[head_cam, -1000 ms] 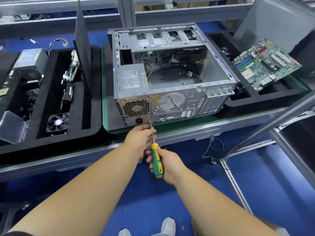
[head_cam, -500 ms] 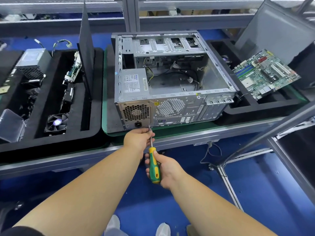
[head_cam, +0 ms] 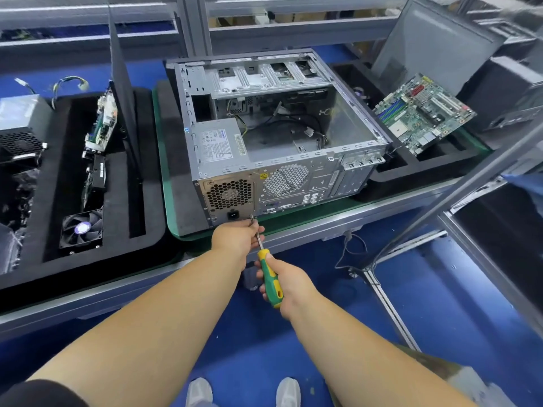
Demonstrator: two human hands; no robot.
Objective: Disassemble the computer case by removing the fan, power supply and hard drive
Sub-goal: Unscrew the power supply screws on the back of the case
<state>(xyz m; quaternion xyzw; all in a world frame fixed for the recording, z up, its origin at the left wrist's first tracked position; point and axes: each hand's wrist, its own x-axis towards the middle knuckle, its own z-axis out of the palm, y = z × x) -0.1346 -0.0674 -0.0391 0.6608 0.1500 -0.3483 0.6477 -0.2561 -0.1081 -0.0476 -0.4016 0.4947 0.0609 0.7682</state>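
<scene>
While the right hand [head_cam: 286,284] is wrapping its fingers round the green-and-yellow handle of the screwdriver [head_cam: 271,279], the left hand [head_cam: 239,237] is pinching the bare shaft just below the tip, which is sitting at a screw [head_cam: 251,217] on the lower edge of the power supply [head_cam: 219,145], at the near left corner of the computer case [head_cam: 276,133]. If the tip is not sitting square in the head, it is likely to be camming out and rounding the screw, or skidding into the left fingertips beside it. Once freed, the small screw could be dropping off the surface [head_cam: 323,221] to the blue floor [head_cam: 440,304] below. With its fixings gone, the power supply could be tilting inward and dragging on the loose cables [head_cam: 293,124] lying in the middle of the case. A detached fan [head_cam: 82,229] is lying in the black tray [head_cam: 152,218] at the left of the frame; I cannot tell where the hard drive is.
</scene>
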